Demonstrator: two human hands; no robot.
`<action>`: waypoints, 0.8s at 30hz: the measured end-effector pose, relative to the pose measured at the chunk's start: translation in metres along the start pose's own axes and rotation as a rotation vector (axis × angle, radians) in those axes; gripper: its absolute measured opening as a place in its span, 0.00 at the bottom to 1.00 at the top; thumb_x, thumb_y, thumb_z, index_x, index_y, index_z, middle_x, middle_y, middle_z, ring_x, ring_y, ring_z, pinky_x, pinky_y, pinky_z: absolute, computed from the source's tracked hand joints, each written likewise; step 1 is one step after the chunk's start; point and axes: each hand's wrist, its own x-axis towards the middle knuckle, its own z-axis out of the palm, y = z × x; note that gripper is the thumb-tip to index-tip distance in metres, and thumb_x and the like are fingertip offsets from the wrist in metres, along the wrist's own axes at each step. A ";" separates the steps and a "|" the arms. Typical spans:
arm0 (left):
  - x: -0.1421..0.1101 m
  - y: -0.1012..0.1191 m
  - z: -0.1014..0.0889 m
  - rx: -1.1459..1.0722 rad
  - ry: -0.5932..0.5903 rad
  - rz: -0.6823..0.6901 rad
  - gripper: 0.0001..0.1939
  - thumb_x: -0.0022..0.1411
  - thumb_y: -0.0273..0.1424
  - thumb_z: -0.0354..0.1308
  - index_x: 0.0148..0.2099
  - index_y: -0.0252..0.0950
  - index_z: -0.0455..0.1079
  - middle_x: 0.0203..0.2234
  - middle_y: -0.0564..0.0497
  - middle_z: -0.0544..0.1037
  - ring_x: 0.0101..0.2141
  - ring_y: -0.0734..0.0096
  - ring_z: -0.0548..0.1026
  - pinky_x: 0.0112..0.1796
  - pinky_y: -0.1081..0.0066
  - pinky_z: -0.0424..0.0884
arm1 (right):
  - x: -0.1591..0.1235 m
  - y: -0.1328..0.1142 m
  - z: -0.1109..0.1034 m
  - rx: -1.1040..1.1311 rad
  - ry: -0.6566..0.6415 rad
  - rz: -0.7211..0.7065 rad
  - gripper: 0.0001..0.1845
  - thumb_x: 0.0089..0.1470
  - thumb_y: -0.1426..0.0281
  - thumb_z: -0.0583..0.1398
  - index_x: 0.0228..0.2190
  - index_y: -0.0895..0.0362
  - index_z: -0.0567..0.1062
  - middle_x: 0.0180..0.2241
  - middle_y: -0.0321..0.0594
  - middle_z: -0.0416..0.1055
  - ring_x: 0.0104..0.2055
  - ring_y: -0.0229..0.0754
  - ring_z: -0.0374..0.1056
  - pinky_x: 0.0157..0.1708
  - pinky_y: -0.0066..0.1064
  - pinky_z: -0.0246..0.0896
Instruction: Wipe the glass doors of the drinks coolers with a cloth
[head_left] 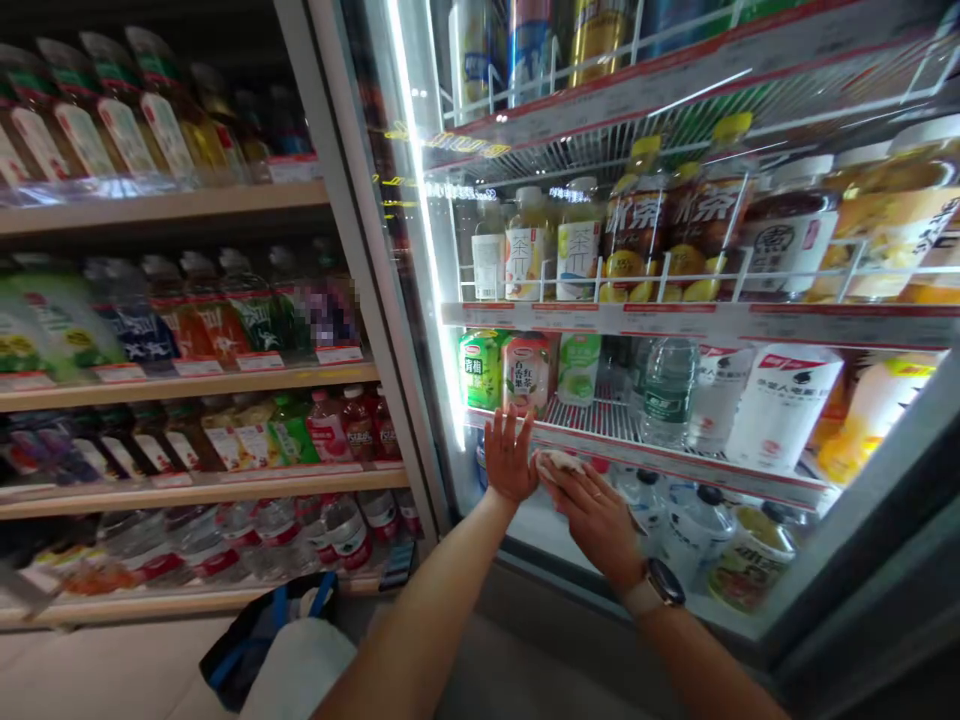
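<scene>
My left hand [511,458] lies with its fingers spread, palm toward the glass door [555,515] of a lit drinks cooler, in front of the shelf edge with the juice cartons. Close beside it on the right, my right hand [591,515] presses a whitish crumpled cloth [559,464] against the door. Its fingers lie over the cloth and hide part of it. A dark watch [664,582] sits on my right wrist. Behind the glass, near my left fingertips, stand a green carton [481,370] and a red tea carton [525,372].
Rows of bottles fill the cooler shelves; a clear water bottle [669,390] stands right of the hands. To the left, a wooden shelf rack [187,492] holds several rows of drinks. A dark bag with blue straps [247,640] is on the floor [135,670] beside my knee.
</scene>
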 end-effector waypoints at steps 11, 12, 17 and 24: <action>0.005 0.000 -0.001 -0.075 0.025 0.012 0.32 0.68 0.32 0.43 0.71 0.34 0.43 0.70 0.44 0.43 0.68 0.53 0.43 0.65 0.51 0.46 | 0.019 0.069 -0.075 -0.251 0.458 0.463 0.33 0.56 0.79 0.52 0.63 0.54 0.61 0.64 0.47 0.58 0.65 0.56 0.56 0.64 0.57 0.48; 0.005 0.001 -0.001 -0.073 0.028 0.010 0.32 0.68 0.32 0.43 0.71 0.35 0.43 0.70 0.44 0.43 0.68 0.53 0.43 0.65 0.51 0.46 | 0.019 0.075 -0.081 -0.265 0.519 0.501 0.34 0.56 0.78 0.52 0.63 0.56 0.60 0.65 0.49 0.55 0.66 0.58 0.54 0.63 0.60 0.47; 0.006 0.002 -0.002 -0.071 0.031 0.009 0.33 0.67 0.31 0.44 0.71 0.36 0.42 0.70 0.44 0.45 0.68 0.53 0.43 0.64 0.51 0.47 | 0.021 0.078 -0.081 -0.259 0.553 0.517 0.33 0.56 0.78 0.51 0.63 0.55 0.60 0.64 0.50 0.57 0.65 0.59 0.56 0.62 0.60 0.50; 0.004 0.001 0.000 -0.053 0.036 0.010 0.32 0.68 0.33 0.44 0.71 0.34 0.44 0.69 0.42 0.46 0.68 0.54 0.43 0.65 0.52 0.47 | 0.015 0.019 -0.024 -0.112 0.201 0.312 0.35 0.57 0.82 0.48 0.64 0.53 0.58 0.60 0.45 0.65 0.61 0.46 0.63 0.64 0.44 0.52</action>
